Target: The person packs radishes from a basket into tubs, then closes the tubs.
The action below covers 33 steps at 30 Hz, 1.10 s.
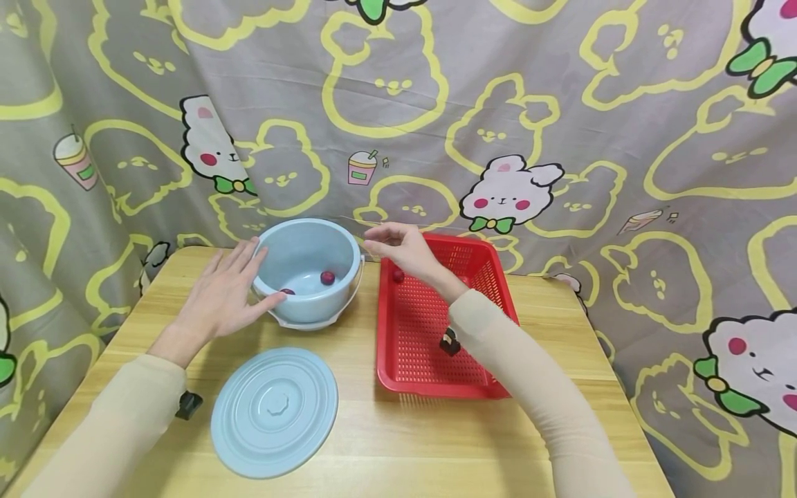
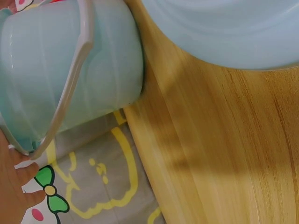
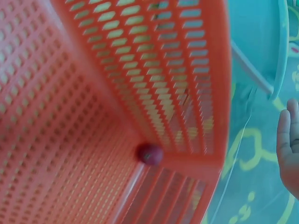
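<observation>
A light blue bucket (image 1: 308, 312) stands at the back left of the table, with two dark red, plum-like fruits (image 1: 327, 277) inside. My left hand (image 1: 219, 294) lies at its left rim, fingers straight and spread, thumb over the near edge. My right hand (image 1: 407, 249) hovers above the gap between the bucket and a red perforated basket (image 1: 384, 332), its fingers loosely bent with nothing visible between them. One more dark red fruit (image 3: 150, 154) sits in the basket's far left corner. The right wrist view catches only part of that hand, palm showing.
In front of the bucket a round blue lid (image 1: 277, 404) lies flat on the wooden table (image 1: 373, 449). The bucket's pale handle (image 2: 70, 84) hangs down along its side. A patterned curtain (image 1: 398, 159) closes off the back and sides.
</observation>
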### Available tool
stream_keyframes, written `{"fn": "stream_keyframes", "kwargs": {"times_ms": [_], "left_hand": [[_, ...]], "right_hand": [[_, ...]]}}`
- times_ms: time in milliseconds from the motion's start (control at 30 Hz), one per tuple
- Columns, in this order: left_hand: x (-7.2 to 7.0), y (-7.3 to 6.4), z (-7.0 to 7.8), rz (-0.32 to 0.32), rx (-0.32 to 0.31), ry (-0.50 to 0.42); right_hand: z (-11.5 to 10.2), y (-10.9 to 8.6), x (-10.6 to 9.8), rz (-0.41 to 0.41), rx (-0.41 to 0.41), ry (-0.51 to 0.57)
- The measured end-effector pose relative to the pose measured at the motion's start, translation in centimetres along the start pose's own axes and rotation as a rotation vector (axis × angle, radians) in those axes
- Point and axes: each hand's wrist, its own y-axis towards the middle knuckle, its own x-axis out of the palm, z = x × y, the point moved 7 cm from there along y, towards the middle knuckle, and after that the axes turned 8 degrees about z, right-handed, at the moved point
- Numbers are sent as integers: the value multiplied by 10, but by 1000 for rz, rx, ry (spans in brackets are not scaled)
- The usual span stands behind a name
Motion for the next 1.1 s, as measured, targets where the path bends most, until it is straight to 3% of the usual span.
{"fn": "stream_keyframes", "kwargs": {"times_ms": [500, 733, 1100], "left_hand": [[1, -1, 0, -5, 0, 7], [1, 0, 0, -3, 2, 8], [2, -1, 0, -8, -4, 1]], "right_hand": [[48, 4, -50, 59, 68, -152], [69, 4, -60, 53, 116, -242], [105, 9, -61, 33, 120, -439]]}}
